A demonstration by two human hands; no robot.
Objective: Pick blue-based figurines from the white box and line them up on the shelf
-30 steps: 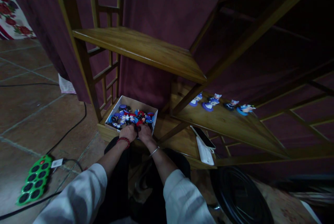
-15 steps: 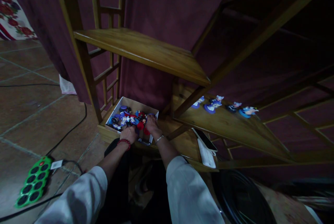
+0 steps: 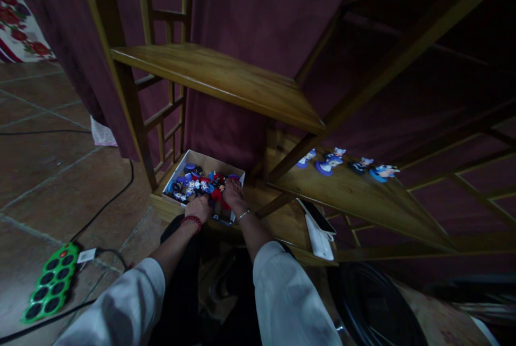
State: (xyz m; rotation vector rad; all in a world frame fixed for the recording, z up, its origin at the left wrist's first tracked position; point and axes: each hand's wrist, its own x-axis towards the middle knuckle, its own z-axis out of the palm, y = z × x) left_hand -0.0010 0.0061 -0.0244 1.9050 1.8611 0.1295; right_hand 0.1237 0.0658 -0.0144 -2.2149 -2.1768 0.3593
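Observation:
A shallow white cardboard box (image 3: 216, 161) filled with small figurines (image 3: 197, 186) in purple, blue, white, black and red stands on the low wooden shelf. At the box's near edge is my left hand (image 3: 199, 208), its fingers curled down among the figurines; whatever they grip is hidden. My right hand (image 3: 234, 193) dips into the right side of the box, close to red pieces (image 3: 216, 195). The back of that hand hides its fingertips. On a higher shelf to the right stand several figurines on round bases, among them a purple one (image 3: 328, 164) and a blue-based one (image 3: 382, 173).
A wooden shelf board (image 3: 213, 74) juts out above the box, with slanting posts beside it. A phone (image 3: 316, 215) and a white object (image 3: 319, 238) lie on the low shelf. A green power strip (image 3: 51, 282) and black cables are on the tiled floor at left.
My right hand has shifted slightly left and down in the box, uncovering a purple piece behind it. My left hand stays almost where it was. The shelf figurines have not moved.

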